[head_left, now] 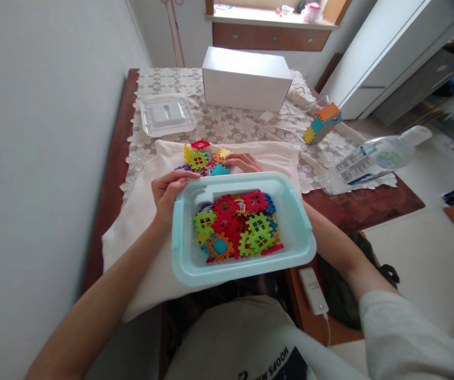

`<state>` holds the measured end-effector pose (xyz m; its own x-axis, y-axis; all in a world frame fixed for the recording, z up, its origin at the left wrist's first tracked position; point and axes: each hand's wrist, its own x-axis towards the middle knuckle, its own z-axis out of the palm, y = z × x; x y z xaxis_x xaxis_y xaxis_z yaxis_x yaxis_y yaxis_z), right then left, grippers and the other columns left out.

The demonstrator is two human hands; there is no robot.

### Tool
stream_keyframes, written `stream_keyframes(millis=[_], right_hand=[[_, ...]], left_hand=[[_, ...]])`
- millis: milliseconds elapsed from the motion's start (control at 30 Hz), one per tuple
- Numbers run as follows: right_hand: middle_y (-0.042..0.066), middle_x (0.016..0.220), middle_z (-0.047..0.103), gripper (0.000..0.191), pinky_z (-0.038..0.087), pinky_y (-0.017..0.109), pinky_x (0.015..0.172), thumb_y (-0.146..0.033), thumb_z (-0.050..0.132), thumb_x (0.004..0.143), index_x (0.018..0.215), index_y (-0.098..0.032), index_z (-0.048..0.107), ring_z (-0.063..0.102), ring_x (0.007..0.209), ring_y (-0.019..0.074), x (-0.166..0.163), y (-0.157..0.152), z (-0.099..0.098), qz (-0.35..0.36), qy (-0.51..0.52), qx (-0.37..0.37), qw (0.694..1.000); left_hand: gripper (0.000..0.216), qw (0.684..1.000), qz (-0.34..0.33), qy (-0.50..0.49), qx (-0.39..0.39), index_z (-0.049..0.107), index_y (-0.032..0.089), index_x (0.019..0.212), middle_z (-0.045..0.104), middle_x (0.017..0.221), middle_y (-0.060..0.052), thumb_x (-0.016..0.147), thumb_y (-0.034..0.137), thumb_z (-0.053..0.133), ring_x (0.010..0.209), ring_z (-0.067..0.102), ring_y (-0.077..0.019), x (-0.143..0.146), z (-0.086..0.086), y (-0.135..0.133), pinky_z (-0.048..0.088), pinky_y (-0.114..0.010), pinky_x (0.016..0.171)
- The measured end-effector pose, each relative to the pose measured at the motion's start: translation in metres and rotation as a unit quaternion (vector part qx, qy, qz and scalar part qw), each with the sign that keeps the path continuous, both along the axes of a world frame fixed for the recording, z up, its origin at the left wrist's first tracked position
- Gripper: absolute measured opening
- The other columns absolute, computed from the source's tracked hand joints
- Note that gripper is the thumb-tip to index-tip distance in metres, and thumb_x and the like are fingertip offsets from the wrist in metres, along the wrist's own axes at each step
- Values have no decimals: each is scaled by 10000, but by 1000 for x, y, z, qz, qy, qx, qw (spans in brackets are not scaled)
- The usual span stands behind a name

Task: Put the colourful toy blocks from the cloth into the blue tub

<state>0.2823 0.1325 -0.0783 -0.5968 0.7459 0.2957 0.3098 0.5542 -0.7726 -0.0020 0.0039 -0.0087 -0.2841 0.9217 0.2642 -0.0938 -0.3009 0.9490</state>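
A light blue plastic basin (298, 248) holds a heap of colorful interlocking plastic building pieces (237, 224), red, green, orange and blue. My left hand (169, 192) grips its far left corner, thumb and fingers on the rim. Beyond the basin, a smaller pile of the same pieces (199, 161) lies on a white cloth (140, 227). My right hand (245, 162) reaches behind the basin to the right side of that pile, fingers stretched out beside an orange piece. The basin's far edge hides the lower part of this hand, and its forearm passes along the basin's right side.
A clear plastic lid (167, 116) lies on the lace tablecloth (227, 126), left of a white box (246, 79). At the right stand a block built from pieces (322, 124) and a large clear bottle (373, 161). A white power strip (313, 290) sits lower right.
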Motion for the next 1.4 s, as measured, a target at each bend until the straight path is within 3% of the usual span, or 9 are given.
stream_keyframes(millis=[100, 267, 400, 500, 767, 1067, 1167, 1300, 1400], right_hand=[[11, 2046, 550, 562, 158, 793, 1663, -431, 882, 1143, 1705, -450, 856, 286, 2013, 474, 1, 10, -16, 33, -60, 18, 997], [130, 1742, 837, 440, 482, 641, 1551, -553, 804, 1138, 1503, -350, 944, 702, 1706, 399, 17, 24, -13, 82, -59, 47, 994], [152, 1930, 683, 613, 395, 647, 1588, -551, 856, 1072, 1648, -343, 885, 549, 1844, 434, 26, 27, -15, 7, -73, 44, 996], [163, 2016, 584, 663, 316, 655, 1610, -472, 791, 1109, 1753, -315, 806, 462, 1911, 416, 27, 29, -23, 14, -92, 59, 994], [193, 1474, 905, 320, 555, 554, 1347, -439, 803, 1109, 1333, -225, 880, 797, 1402, 375, 30, 35, -18, 11, -95, 100, 990], [152, 1337, 928, 405, 631, 476, 1167, -565, 648, 1252, 1351, -231, 854, 819, 1187, 324, 25, 28, -11, -67, -83, 85, 991], [178, 1434, 907, 496, 655, 521, 1202, -625, 627, 1235, 1398, -225, 870, 838, 1270, 357, 25, 33, -19, -77, -76, 88, 990], [170, 1751, 814, 654, 559, 665, 1432, -715, 769, 1145, 1632, -283, 832, 746, 1593, 445, 24, 36, -33, -76, -68, 102, 990], [147, 1699, 854, 659, 552, 674, 1444, -735, 823, 1098, 1598, -307, 861, 741, 1600, 448, 24, 36, -37, -73, -61, 99, 991]], left_hand=[[212, 1000, -2, -3, -3, 1002, 241, 764, 714, 599, -46, 768, 397, 858, 557, 421, -141, 0, 0, 0, 284, -317, 541], [208, 1000, -5, 0, -12, 996, 259, 761, 740, 621, -49, 750, 420, 864, 545, 426, -147, 0, 0, 0, 270, -341, 541], [184, 1000, -4, -2, -19, 996, 271, 773, 722, 611, -47, 760, 403, 867, 554, 427, -151, 0, 0, -1, 240, -342, 548], [182, 1000, -7, -9, -15, 999, 263, 778, 679, 575, -39, 772, 388, 868, 539, 404, -142, 0, 0, -1, 211, -336, 540], [185, 1000, -7, 1, -11, 998, 250, 776, 769, 645, -51, 773, 379, 866, 563, 482, -143, 1, 3, -2, 294, -321, 544], [222, 1000, -6, 14, -15, 981, 262, 782, 735, 632, -56, 795, 472, 910, 602, 561, -192, -3, -3, 1, 338, -350, 554], [262, 1000, -4, 13, -14, 963, 237, 803, 727, 645, -62, 830, 494, 920, 606, 564, -188, -4, -6, 1, 348, -357, 570], [281, 1000, -16, 12, -14, 965, 251, 818, 751, 663, -59, 847, 530, 945, 610, 563, -187, -5, -7, 1, 339, -345, 560], [266, 1000, -21, 17, -15, 972, 259, 816, 770, 676, -58, 859, 520, 943, 600, 561, -175, -6, -6, 1, 335, -342, 555]])
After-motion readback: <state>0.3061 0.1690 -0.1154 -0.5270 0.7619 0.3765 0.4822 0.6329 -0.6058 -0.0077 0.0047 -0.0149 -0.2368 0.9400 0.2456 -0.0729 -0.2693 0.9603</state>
